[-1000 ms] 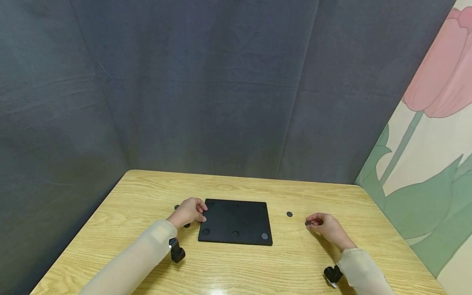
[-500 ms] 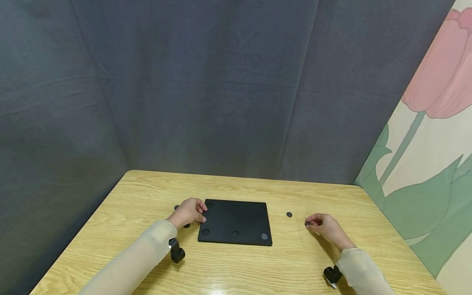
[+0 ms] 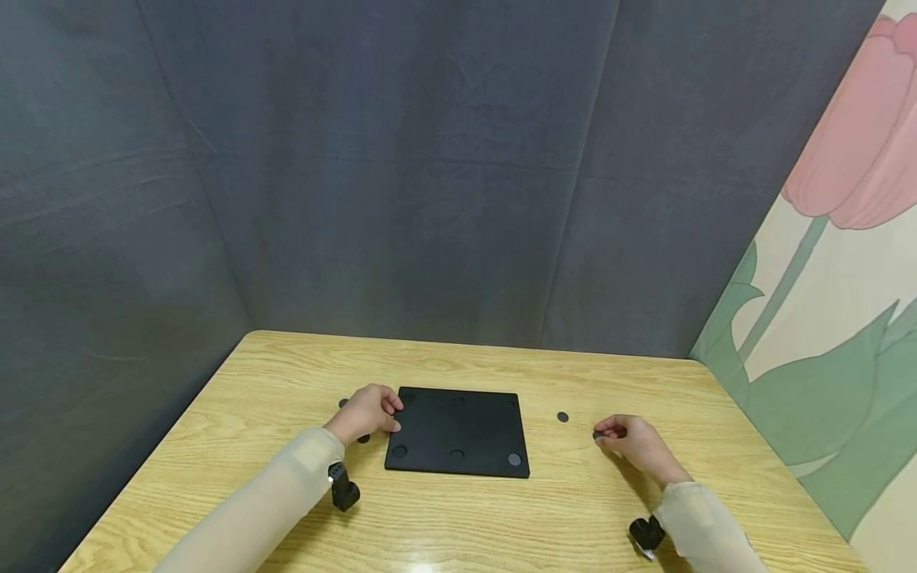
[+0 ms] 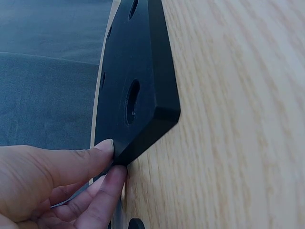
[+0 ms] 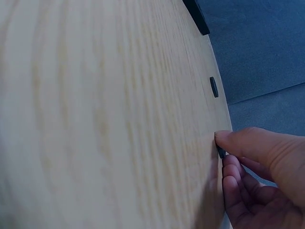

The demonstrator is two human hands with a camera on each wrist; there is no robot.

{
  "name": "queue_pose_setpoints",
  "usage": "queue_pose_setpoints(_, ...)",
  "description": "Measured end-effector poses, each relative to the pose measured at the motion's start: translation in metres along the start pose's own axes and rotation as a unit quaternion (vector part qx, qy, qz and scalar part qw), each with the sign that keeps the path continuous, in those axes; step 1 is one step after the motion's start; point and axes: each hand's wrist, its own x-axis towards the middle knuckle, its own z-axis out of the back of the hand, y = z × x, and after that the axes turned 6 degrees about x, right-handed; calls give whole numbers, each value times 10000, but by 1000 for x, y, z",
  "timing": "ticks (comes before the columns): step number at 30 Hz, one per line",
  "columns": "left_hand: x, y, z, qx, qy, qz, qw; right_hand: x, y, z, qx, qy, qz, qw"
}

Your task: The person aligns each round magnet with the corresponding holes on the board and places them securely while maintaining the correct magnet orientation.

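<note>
A flat black board (image 3: 458, 434) with round recesses lies on the table; a dark grey disc (image 3: 514, 459) fills its near right recess. My left hand (image 3: 367, 412) holds the board's left edge, thumb on top and fingers against the side, as the left wrist view shows near an open recess (image 4: 133, 102). Right of the board, my right hand (image 3: 634, 442) pinches a small black disc (image 5: 220, 151) between thumb and fingers at the tabletop. Between that hand and the board lies another loose disc (image 3: 562, 417).
Left of the board, a disc (image 3: 344, 403) and a second disc (image 3: 364, 438) lie partly behind my left hand. The wooden table (image 3: 458, 525) ends at a dark curtain (image 3: 430, 199) at the back. A painted wall (image 3: 845, 334) stands on the right.
</note>
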Motion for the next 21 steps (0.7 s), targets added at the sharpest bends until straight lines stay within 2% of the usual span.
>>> queue_pose_setpoints(11,-1,-1,0,-93,16,30,10000,1,1,0,57,-38,-84,9999)
queue_pose_setpoints(21,0,1,-1,-73,-7,-7,10000,0,1,1,35,-12,52,10000)
